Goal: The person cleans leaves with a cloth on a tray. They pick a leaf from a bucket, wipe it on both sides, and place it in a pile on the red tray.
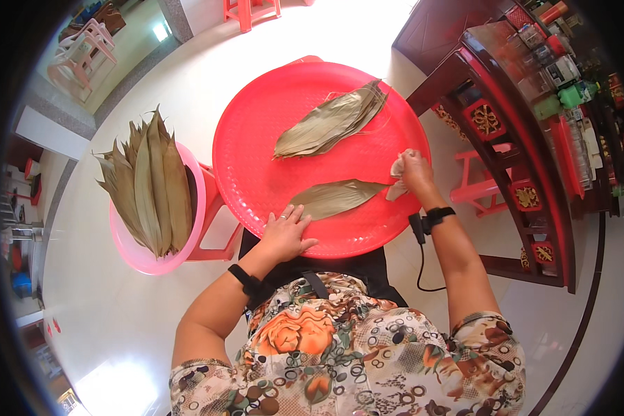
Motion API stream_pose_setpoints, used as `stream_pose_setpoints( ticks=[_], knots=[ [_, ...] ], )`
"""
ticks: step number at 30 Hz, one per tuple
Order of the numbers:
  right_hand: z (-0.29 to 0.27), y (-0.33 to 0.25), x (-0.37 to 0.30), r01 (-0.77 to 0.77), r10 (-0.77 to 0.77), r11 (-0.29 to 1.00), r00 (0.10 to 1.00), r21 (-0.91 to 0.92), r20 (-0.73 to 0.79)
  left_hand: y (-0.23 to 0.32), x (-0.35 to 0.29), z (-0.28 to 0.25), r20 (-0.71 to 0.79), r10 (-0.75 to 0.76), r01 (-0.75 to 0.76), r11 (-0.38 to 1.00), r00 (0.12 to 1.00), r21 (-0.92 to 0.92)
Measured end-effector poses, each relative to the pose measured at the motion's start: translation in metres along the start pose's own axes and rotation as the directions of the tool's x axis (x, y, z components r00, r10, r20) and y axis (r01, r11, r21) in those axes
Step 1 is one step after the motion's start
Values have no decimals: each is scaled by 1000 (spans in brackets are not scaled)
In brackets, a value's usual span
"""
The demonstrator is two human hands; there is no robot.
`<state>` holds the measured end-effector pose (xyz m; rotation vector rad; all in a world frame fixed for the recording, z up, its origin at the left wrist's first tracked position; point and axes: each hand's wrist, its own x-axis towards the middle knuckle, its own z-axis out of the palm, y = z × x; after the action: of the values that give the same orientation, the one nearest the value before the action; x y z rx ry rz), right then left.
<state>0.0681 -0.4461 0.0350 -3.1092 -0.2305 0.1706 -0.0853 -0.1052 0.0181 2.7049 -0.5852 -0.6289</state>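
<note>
A single long dried leaf (336, 199) lies across the near half of a round red tray (249, 132). My left hand (284, 234) rests flat at the leaf's left end, by the tray's near rim, its fingers spread. At the leaf's pointed right tip, my right hand (416, 172) is closed round a crumpled pale cloth (397, 180). Farther back on the tray sits a stack of similar dried leaves (331, 123), with thin reddish strands beside it.
Left of the tray, a pink basin (195, 239) holds many upright dried leaves (152, 184), with a pink stool (218, 229) beside it. A dark carved wooden cabinet (520, 152) stands at the right, loaded with goods. A red stool (251, 12) is at the far side.
</note>
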Motion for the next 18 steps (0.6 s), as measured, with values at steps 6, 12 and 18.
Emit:
stream_pose_setpoints(
  ticks=[6,12,18],
  knots=[
    [-77,-91,-50,589,-593,805,792,-72,-147,-3,-1,4,-30,38,-39,998,999,-41],
    [24,-168,-74,586,-604,795,746,155,279,4,1,-11,117,-16,15,1000,993,16],
    [15,-85,-37,287,-252,954,923,-85,290,-2,-4,-3,10,-44,44,997,999,-60]
  ],
)
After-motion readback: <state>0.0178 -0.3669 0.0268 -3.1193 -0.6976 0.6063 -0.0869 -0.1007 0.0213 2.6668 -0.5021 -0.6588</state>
